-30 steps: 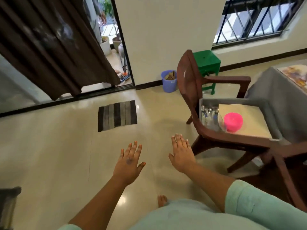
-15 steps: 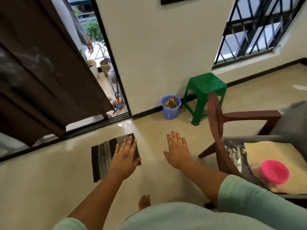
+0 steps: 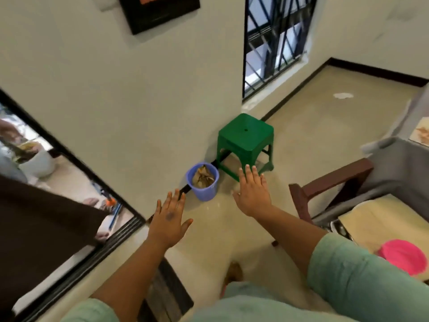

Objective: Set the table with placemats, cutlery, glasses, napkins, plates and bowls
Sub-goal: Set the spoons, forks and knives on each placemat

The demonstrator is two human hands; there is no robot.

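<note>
Pink bowl (image 3: 402,256) and cream placemats (image 3: 380,219) lay stacked on wooden chair (image 3: 329,182), near right; nothing carried.

Item: left hand (image 3: 169,219) and right hand (image 3: 254,194), both held out palm-down over the floor (image 3: 325,126), fingers straight and spread wide, empty, well apart from the stack. Cutlery or glasses beside the placemats: blurred, cannot tell. Worktop edge, grey-clothed, far right. Risk, judged: head turned toward green stool (image 3: 246,135) and blue bin (image 3: 203,182), so a blind reach could knock the bowl off its perch.
</note>
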